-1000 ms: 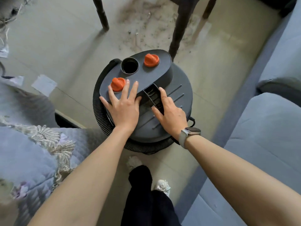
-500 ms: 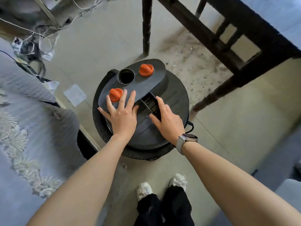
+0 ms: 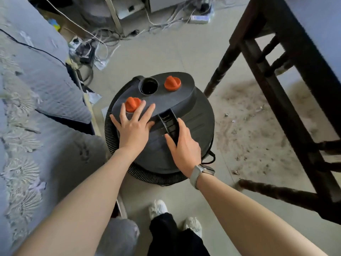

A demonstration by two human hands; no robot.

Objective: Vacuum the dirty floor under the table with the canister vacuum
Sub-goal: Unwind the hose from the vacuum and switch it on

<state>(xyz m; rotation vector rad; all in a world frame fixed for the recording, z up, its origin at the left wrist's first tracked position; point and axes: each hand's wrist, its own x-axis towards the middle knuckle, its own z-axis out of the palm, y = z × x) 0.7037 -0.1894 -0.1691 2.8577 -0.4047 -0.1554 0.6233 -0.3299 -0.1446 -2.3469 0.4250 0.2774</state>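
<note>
A round dark grey canister vacuum (image 3: 199, 115) stands on the floor in front of my feet, its ribbed black hose (image 3: 155, 177) coiled round the base. Its top has two orange knobs (image 3: 172, 83) and an open round port (image 3: 149, 86). My left hand (image 3: 133, 126) lies flat on the lid, fingers spread and straight, fingertips touching the nearer orange knob (image 3: 131, 104). My right hand (image 3: 183, 145) rests on the lid with its fingers reaching into the ribbed handle recess (image 3: 168, 122). Brown dirt (image 3: 249, 130) covers the floor under the dark wooden table (image 3: 302, 74) at the right.
A bluish quilted sofa (image 3: 36, 126) fills the left side, close to the vacuum. A tangle of cables and a power strip (image 3: 200, 17) lies on the floor at the back. The table's legs and rails (image 3: 219, 72) stand just right of the vacuum.
The view has swung left and the table now stands at the right. Both hands keep their places on the vacuum's lid.
</note>
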